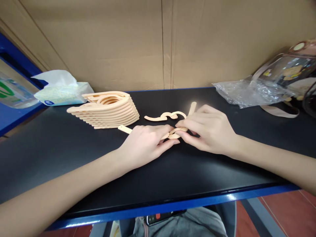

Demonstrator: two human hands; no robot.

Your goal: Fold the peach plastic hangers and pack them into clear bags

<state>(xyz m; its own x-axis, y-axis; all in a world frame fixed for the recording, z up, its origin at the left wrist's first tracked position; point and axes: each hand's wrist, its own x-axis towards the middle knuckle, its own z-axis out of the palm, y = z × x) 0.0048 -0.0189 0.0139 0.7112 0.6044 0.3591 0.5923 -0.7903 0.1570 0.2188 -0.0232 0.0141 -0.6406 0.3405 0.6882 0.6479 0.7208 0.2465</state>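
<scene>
Head view: two hands observed, centre, over one black table (138, 184). Left hand (145, 143): grip narrow, thumb and fingers closed on peach plastic hanger arms (172, 136). Right hand (209, 130): grip likewise narrow, on the same parts. Two strip ends project, one at 9 o'clock of the left hand, one at 12 of the right; the joint is partly hidden. At 12 o'clock, just beyond the fingers: at least one curved hook piece (163, 116). At 10 o'clock: one hanger stack (108, 113), layers uncountable; farther out, one tissue pack (65, 93). At 2 o'clock: one clear plastic bag (249, 92).
</scene>
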